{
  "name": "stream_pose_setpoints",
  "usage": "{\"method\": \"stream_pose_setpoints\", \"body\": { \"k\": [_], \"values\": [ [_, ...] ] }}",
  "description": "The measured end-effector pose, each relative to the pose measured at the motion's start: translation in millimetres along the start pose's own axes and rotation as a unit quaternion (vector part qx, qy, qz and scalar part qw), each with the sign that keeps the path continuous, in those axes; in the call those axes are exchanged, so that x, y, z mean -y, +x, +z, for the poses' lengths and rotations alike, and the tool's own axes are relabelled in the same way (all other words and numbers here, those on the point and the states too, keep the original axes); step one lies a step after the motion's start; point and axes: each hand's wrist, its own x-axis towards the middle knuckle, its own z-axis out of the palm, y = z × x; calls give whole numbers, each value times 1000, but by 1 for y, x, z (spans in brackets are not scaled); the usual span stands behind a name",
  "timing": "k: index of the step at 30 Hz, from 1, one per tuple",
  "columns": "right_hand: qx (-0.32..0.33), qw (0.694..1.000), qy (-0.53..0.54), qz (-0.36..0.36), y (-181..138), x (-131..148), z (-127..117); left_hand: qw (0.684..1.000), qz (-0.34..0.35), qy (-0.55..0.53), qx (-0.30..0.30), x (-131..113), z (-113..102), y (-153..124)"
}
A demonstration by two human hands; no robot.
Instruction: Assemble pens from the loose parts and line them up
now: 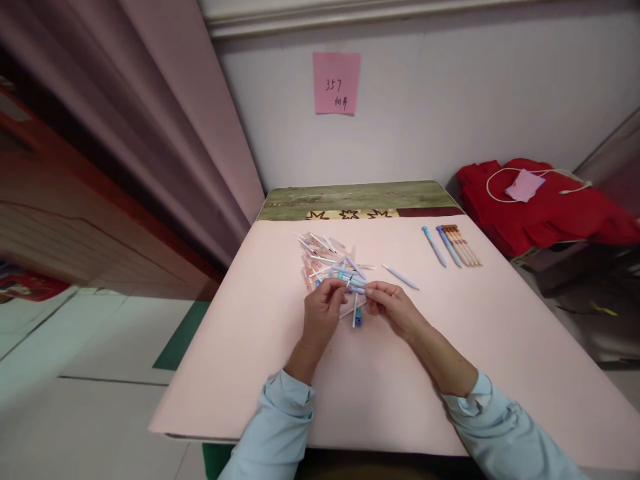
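My right hand pinches a light blue pen barrel between thumb and fingertips, low over the table. Facing it, my left hand is closed with thumb and forefinger together at a thin white piece with a dark tip, which looks like a pen refill. Just beyond my hands lies a loose pile of pen parts: clear barrels, white sticks and blue pieces. Below my fingers, a white stick and a small dark blue cap rest on the table. My fingers partly cover the nearer parts.
A light blue barrel lies alone right of the pile. Farther right are a blue pen with a teal top, another blue pen and a row of brown-topped pens. Red cloth with a white cable sits beyond the pink tabletop.
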Motion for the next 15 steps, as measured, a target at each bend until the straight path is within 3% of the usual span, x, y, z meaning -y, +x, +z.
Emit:
{"method": "stream_pose_setpoints", "body": {
  "k": [8,15],
  "values": [
    [10,1000,-6,3,-1,2,0,998,36,50,20,0,-1,0],
    [82,996,-27,12,-2,-4,-3,989,98,108,-3,-4,-3,-2]
  ]
}}
